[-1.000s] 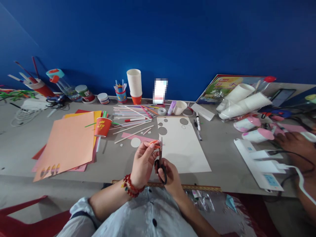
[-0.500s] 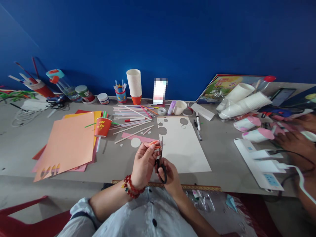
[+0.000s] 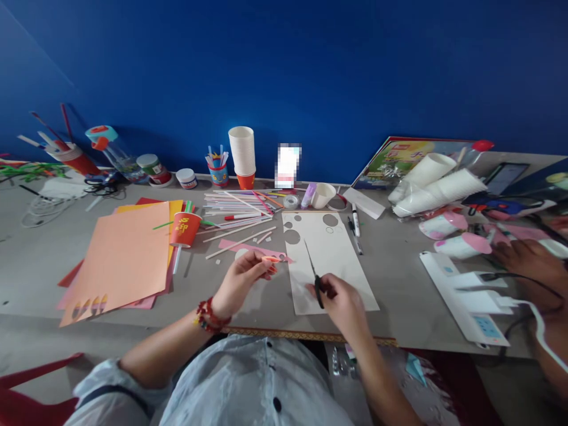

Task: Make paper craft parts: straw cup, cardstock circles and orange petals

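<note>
Pinched between the thumb and fingers of my left hand [image 3: 239,283] is a small orange paper piece [image 3: 270,259]. My right hand [image 3: 345,303] is closed round the black handles of a pair of scissors [image 3: 312,263], whose blades point up and away over a white sheet [image 3: 348,283] with round holes cut in it. The blades look closed together and are apart from the orange piece. Beyond my left hand lies a pink paper strip [image 3: 228,244]. A white paper circle [image 3: 240,254] is partly hidden behind that hand.
Coloured paper sheets [image 3: 119,254] and a red paper cup [image 3: 185,229] are on the left. Loose straws [image 3: 235,203] lie at the middle back. A white power strip [image 3: 461,299] is on the right, near another person's hand [image 3: 517,257]. Markers [image 3: 356,222] lie beside the white sheet.
My hands have drawn apart: the left went leftward with the orange paper piece, the right moved rightward with the scissors. The blades have come away from the piece.
</note>
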Motion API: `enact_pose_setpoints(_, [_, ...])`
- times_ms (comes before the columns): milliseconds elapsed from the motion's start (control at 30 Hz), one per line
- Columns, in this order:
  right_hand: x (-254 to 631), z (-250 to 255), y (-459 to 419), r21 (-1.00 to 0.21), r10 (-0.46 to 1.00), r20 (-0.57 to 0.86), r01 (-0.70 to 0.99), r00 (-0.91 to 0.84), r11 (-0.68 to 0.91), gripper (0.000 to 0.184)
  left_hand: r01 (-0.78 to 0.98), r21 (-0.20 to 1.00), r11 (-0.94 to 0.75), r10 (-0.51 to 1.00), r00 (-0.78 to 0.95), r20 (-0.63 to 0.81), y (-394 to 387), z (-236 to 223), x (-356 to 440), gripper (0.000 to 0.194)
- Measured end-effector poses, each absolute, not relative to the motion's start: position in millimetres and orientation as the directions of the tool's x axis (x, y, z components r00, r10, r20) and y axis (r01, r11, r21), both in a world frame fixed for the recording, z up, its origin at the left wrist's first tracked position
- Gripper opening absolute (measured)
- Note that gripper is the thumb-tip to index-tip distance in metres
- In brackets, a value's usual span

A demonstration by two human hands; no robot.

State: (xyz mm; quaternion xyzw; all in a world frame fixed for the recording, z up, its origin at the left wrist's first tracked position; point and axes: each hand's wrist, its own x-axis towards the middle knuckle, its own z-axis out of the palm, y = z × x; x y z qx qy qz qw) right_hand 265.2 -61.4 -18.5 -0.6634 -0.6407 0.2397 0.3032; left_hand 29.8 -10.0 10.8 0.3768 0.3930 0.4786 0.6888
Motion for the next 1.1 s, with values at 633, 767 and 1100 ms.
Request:
enact_pose_setpoints(633, [326,-29,-35,-0.302,0.984,0.014,0.938,0.180,-0.168,0.029,0.711,0.509,-0.485,0.695,0.667,-0.269,127,-5,143,0.010])
enact_pose_setpoints(767, [322,-30,-33,-0.248,0.975,-0.005,0.944,0.224,-0.219,0.027,0.703,0.464,-0.539,0.711,0.675,-0.197,124,-11,140,0.014])
enact_pose_setpoints(1100, [320,-22,-28,-0.175,0.970,-0.059,0.955,0.234,-0.241,0.028,0.615,0.510,-0.602,0.735,0.676,0.053,119,17,95,0.012])
